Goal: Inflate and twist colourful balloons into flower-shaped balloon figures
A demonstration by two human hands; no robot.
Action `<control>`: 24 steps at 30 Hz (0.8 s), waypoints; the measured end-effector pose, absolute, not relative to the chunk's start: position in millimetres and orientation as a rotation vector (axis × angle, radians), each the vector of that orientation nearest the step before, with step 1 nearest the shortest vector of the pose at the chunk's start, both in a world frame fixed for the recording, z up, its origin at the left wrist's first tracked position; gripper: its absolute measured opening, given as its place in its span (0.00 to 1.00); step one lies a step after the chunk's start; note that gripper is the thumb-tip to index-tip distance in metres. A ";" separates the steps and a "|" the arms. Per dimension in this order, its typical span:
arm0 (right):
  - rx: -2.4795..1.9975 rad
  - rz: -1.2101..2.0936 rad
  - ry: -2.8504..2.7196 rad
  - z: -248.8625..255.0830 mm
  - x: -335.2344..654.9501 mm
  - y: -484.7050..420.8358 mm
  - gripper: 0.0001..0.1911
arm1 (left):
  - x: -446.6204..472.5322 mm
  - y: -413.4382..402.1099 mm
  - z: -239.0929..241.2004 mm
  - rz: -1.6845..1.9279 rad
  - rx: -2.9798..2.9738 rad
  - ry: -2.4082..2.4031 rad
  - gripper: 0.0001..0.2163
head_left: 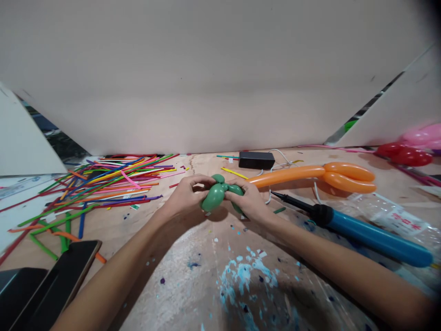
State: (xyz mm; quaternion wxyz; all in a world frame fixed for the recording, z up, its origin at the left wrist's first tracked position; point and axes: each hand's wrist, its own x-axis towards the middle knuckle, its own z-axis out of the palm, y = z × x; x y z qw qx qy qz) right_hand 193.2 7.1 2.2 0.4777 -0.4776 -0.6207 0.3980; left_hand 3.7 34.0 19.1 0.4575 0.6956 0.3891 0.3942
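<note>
A green balloon [213, 196], twisted into several rounded segments, is between my two hands above the middle of the table. My left hand [190, 194] grips it from the left, with fingers and thumb closed round the upper and left segments. From the other side, my right hand [251, 198] pinches it near the twisted joint, its fingers partly over a right segment. To the right of my hands lies an orange balloon [289, 175] with a looped end. In front of it rests a blue hand pump [375, 234] with a black nozzle pointing toward my right hand.
Many uninflated balloons [120, 184] are heaped at left. A phone-like dark object [65, 280] sits at lower left. A black box [257, 160] with a white cable stands at the back. Red balloons [403, 154] and a clear plastic bag [396, 216] lie right. A pale panel [206, 82] closes the back.
</note>
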 end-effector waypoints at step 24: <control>-0.934 1.560 -0.846 -11.4 176.9 7.1 0.15 | 13.4 26.7 1.9 0.996 1.938 0.912 0.21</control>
